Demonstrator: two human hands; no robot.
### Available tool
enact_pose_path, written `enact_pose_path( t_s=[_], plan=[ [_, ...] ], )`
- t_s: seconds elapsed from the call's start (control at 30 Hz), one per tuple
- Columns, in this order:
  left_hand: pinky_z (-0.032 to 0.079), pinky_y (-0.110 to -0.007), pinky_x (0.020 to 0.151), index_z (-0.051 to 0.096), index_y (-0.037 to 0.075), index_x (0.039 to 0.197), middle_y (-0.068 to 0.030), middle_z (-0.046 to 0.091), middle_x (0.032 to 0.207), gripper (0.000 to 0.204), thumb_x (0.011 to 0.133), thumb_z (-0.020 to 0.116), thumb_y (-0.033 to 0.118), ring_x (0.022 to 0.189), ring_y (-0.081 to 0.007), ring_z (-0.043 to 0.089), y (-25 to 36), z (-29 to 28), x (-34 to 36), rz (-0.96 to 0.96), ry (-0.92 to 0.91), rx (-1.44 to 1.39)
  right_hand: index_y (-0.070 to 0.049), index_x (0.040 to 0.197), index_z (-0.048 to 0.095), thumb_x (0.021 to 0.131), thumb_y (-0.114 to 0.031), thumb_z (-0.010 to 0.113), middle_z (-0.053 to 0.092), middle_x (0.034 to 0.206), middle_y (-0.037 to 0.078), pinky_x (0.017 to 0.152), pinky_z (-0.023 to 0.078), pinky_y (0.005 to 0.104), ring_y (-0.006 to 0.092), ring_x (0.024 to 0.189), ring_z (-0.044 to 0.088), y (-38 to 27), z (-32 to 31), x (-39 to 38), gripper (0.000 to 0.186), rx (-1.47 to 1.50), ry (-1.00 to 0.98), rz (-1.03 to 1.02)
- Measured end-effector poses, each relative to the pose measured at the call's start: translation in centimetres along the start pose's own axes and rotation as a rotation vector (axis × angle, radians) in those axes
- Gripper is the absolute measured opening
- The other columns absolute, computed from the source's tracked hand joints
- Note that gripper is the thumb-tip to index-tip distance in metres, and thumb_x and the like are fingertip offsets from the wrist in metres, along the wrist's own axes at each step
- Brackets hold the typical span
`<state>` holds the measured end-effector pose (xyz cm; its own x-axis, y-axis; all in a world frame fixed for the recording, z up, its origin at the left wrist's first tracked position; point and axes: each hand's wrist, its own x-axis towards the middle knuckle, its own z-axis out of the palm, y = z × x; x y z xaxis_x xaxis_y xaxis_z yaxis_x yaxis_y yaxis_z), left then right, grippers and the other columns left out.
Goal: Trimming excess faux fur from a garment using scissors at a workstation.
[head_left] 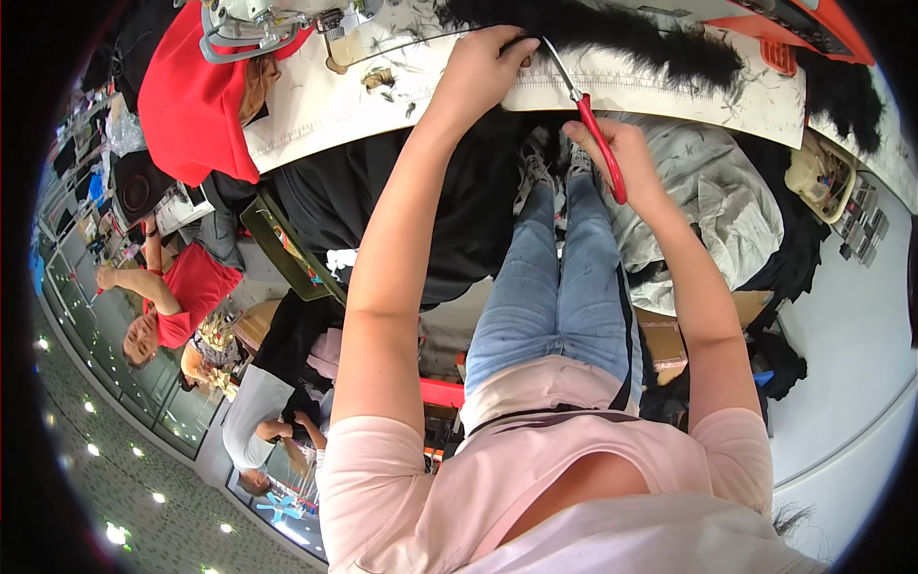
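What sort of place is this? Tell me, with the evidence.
Probably a sewing workshop: a white metal sewing machine sits at a white worktable with ruler markings, a long fluffy black strip lies there, and the right hand holds red-handled metal scissors.

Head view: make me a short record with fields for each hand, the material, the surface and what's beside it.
left hand: fingertips pinched at the fur's edge
right hand: holding scissors, red-handled, tips toward the fur
fur: black, lying across the table
table: white, strewn with dark tufts
left end: red cloth, hanging over the edge
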<state>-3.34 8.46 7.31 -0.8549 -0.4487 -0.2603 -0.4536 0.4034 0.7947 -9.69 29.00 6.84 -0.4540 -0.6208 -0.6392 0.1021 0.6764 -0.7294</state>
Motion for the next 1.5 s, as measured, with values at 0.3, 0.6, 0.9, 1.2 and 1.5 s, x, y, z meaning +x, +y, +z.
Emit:
enact_pose_path(
  t_s=[0.3, 0.6, 0.9, 1.2, 1.5],
  plan=[
    [0.045, -0.027, 0.084, 0.057, 0.000, 0.120, -0.0123, 0.065, 0.104, 0.031, 0.093, 0.052, 0.014, 0.094, -0.0147, 0.058, -2.5, -0.7, -2.8, -0.102, 0.075, -0.003, -0.001, 0.080, 0.060, 0.080, -0.055, 0.066, 0.047, 0.056, 0.002, 0.042, 0.038, 0.0258, 0.0092, 0.045, 0.048, -0.5, -0.5, 1.1, 0.055, -0.082, -0.067, 0.126],
    [0.048, -0.030, 0.076, 0.046, 0.005, 0.127, -0.0162, 0.066, 0.093, 0.040, 0.088, 0.058, 0.004, 0.081, -0.0208, 0.062, 2.2, 1.3, -6.3, -0.222, -0.285, -0.384, -0.003, 0.096, 0.054, 0.082, -0.002, 0.069, 0.063, 0.084, 0.005, 0.050, 0.044, 0.0198, 0.0113, 0.069, 0.063, 0.1, 2.3, -1.3, 0.020, 0.704, 0.249, -0.191],
    [0.048, -0.035, 0.077, 0.053, 0.002, 0.119, -0.0198, 0.066, 0.092, 0.035, 0.085, 0.061, 0.006, 0.087, -0.0329, 0.064, 3.0, 4.1, -6.1, -0.161, -0.406, -0.289, -0.003, 0.094, 0.052, 0.078, -0.001, 0.072, 0.064, 0.085, 0.005, 0.052, 0.045, 0.0199, 0.0101, 0.066, 0.061, 2.5, 1.1, -2.6, 0.025, 0.638, 0.361, -0.168],
    [0.048, -0.030, 0.077, 0.066, -0.003, 0.097, -0.0171, 0.067, 0.091, 0.020, 0.084, 0.065, 0.012, 0.083, -0.0292, 0.064, 0.4, -0.2, -6.4, -0.073, -0.184, 0.011, 0.000, 0.089, 0.056, 0.077, -0.002, 0.073, 0.065, 0.081, 0.007, 0.049, 0.039, 0.0194, 0.0094, 0.064, 0.059, 5.5, -6.0, -2.2, 0.020, 0.548, 0.774, -0.137],
    [0.047, -0.031, 0.075, 0.066, -0.003, 0.095, -0.0148, 0.066, 0.089, 0.019, 0.083, 0.066, 0.012, 0.080, -0.0277, 0.063, 0.1, -0.5, -7.0, -0.174, -0.098, 0.044, 0.002, 0.090, 0.057, 0.078, -0.002, 0.074, 0.067, 0.081, 0.007, 0.064, 0.048, 0.0207, 0.0095, 0.069, 0.061, 5.4, -5.6, -0.1, 0.022, 0.456, 0.792, -0.120]
  ],
)
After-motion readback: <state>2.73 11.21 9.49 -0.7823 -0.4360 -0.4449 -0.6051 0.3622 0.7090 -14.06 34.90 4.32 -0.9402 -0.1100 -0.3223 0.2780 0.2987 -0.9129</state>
